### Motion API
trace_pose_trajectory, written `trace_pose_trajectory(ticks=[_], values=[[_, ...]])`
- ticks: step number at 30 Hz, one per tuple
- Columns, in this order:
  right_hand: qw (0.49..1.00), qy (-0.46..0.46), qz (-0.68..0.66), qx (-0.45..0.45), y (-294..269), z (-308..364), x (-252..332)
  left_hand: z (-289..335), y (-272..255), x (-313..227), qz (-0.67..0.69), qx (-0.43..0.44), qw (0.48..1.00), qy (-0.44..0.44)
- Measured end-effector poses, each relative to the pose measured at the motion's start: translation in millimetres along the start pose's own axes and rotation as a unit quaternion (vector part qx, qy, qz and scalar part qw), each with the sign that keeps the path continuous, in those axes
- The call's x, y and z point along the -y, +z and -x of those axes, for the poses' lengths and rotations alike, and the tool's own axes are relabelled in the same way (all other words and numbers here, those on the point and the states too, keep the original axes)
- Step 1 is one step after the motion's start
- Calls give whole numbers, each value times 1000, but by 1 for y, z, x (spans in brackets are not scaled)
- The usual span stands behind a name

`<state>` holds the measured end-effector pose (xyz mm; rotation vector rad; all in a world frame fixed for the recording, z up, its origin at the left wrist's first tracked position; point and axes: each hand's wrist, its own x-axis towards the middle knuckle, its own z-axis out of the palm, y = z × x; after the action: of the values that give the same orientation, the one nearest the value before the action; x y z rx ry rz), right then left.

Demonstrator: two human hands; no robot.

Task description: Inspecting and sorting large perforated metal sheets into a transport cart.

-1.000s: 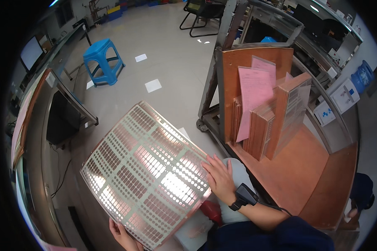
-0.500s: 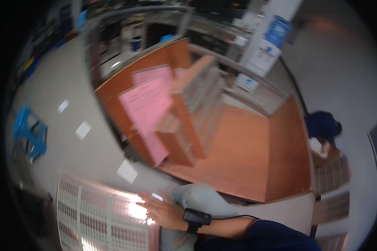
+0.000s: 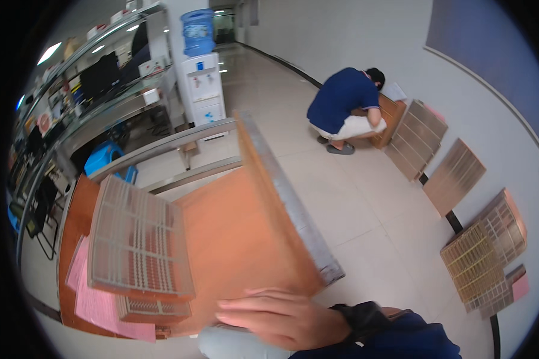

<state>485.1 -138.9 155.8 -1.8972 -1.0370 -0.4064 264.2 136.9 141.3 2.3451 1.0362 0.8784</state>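
Fingers (image 3: pixel 248 318) of the right hand (image 3: pixel 290 320) extend close together by the pale knee (image 3: pixel 229 344) — contact unclear — left hand unseen.

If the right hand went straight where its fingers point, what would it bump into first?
Probably the smaller panel stack on the wooden cart, though the right hand may be higher; depth is unclear.

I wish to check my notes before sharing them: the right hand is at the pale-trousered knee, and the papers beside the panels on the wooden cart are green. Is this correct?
Not quite: the papers beside the panels on the wooden cart are pink, not green, as the head view shows. The right hand is at the pale-trousered knee.
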Motion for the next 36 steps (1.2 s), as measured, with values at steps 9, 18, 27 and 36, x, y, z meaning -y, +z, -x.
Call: trace_pose_trajectory(ticks=[9,18,27,36], values=[[981,83,174,-1,-65,30,-81,31,125,-107,175,549,785,225],[983,106,136,55,-58,25,-88,105,258,-29,68,487,817,301],[988,108,98,56,-61,29,-92,123,274,-36,-69,400,831,381],[991,99,82,32,-61,33,-95,124,267,-47,-58,399,828,389]])
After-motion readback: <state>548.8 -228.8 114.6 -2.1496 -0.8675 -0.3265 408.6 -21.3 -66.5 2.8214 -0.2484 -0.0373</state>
